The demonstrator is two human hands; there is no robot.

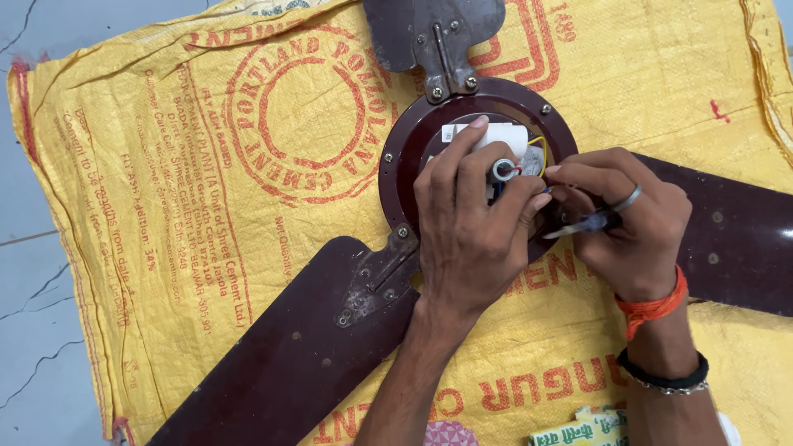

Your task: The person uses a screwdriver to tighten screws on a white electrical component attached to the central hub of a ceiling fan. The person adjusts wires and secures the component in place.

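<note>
Pinching right in the middle of the hub, the left hand (471, 239) has its fingertips (529, 201) closed narrow around the small round shaft end and the wire bundle (504, 171) there, index finger stretched up over the white capacitor (496, 134) so the part stays put while the other hand works. The right hand (628, 227) comes in from the side with its fingers curled tight on a small tool (591, 223), looks like a slim blue-handled driver or tester, tip aimed in at the wires. I can't tell exactly what the tip touches, the left fingers cover it.

Going outward, all of that sits in the open centre of a dark maroon ceiling fan motor (405, 149), lying flat with the wiring side up, which is why both hands can get in from above. Three blades stick out: one (289, 355) toward the lower left, one (735, 239) off to the right under the right wrist, and one (429, 29) at the top, mostly cut off.

The whole fan rests on a yellow woven sack (165, 206) spread over a cracked grey tile floor (33, 289), probably to keep the thing off the grit. A couple of small printed packets (578, 429) peek in at the bottom edge.
</note>
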